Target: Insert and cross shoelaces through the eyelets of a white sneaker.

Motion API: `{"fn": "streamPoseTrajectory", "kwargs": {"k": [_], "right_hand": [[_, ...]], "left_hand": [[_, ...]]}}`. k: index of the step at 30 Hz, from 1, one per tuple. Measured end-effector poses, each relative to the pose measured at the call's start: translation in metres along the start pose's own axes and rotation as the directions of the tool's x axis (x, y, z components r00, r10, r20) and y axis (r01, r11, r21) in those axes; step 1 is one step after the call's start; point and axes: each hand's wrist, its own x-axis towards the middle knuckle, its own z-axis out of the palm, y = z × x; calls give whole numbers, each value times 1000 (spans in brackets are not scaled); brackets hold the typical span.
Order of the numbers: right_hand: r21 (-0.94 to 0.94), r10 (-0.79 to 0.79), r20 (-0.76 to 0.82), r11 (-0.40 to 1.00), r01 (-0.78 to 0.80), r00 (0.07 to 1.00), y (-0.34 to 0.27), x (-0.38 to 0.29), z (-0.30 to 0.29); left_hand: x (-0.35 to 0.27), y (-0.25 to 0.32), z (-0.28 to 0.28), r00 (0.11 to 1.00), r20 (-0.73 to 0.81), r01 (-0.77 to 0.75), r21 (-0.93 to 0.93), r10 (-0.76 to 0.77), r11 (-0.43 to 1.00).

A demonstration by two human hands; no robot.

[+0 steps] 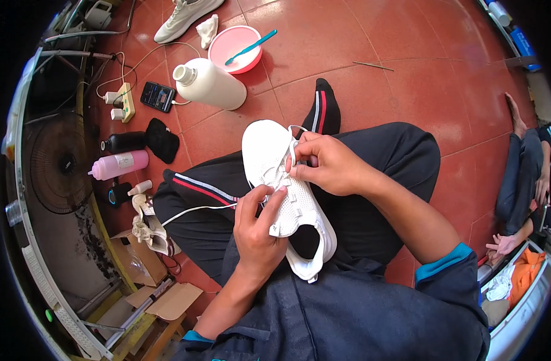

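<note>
A white mesh sneaker [308, 208] rests across my lap, toe pointing away from me and heel opening towards my body. My left hand [260, 230] grips its near left side, with thumb and fingertips at the lacing near the tongue. Between the thumb and fingers of my right hand [332, 164] is the white shoelace [293, 149], pinched beside the lower eyelets and standing up in a loop. The other lace end [198, 208] trails left over my leg. Several lace loops on the upper nearer the ankle look unthreaded. My fingers partly hide the lacing.
Ahead on the red tiles stand a white bottle [217, 85] and a pink bowl [215, 45] with a teal brush [252, 47]. Leftward are a phone [157, 96], power strip [127, 103], pink squeeze bottle [122, 164] and fan [61, 162]. Another person's legs [521, 171] show at right.
</note>
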Motion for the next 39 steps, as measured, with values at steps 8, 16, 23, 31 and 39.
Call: {"fn": "streamPoseTrajectory", "kwargs": {"k": [8, 16, 23, 31, 39], "right_hand": [[-82, -15, 95, 996, 23, 995, -7, 4, -7], [-256, -57, 352, 954, 154, 934, -18, 32, -23], [-314, 5, 453, 937, 154, 891, -34, 46, -27], [-481, 224, 537, 873, 77, 813, -47, 61, -27], [-417, 57, 414, 899, 133, 909, -30, 38, -20]], "left_hand": [[5, -3, -8, 989, 48, -143, 22, 141, 990], [3, 3, -9, 995, 82, -51, 54, 47, 997], [2, 1, -9, 995, 88, -55, 50, 51, 997], [2, -1, -5, 992, 118, -51, 30, 47, 998], [3, 3, -7, 983, 180, 29, 38, -36, 999]]}}
